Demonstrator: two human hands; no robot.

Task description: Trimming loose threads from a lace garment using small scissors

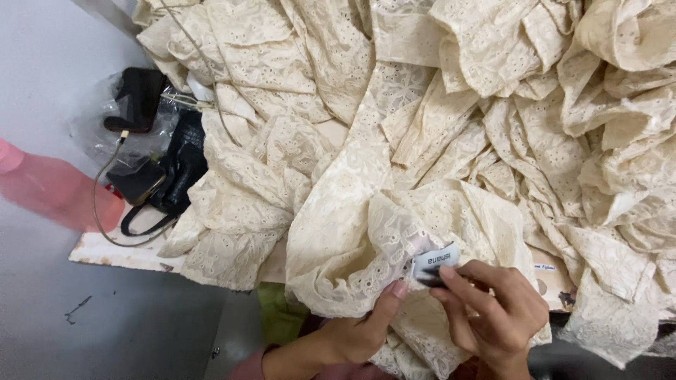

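A large heap of cream eyelet lace garments point(422, 141) fills most of the view. At the bottom centre one cream garment point(352, 246) is pulled toward me. My left hand point(359, 327) pinches its lace fabric just left of a small grey-white sewn-in label point(435, 259). My right hand point(493, 313) is closed around a small dark tool point(431, 279), whose tip sits right under the label. What kind of tool it is cannot be made out.
At the left, a black handbag point(176, 176) and a clear plastic bag point(113, 130) with dark items lie on a white board point(120, 252). A beige cable point(102, 190) loops nearby. A pink bottle point(49, 186) lies on the grey floor point(105, 324).
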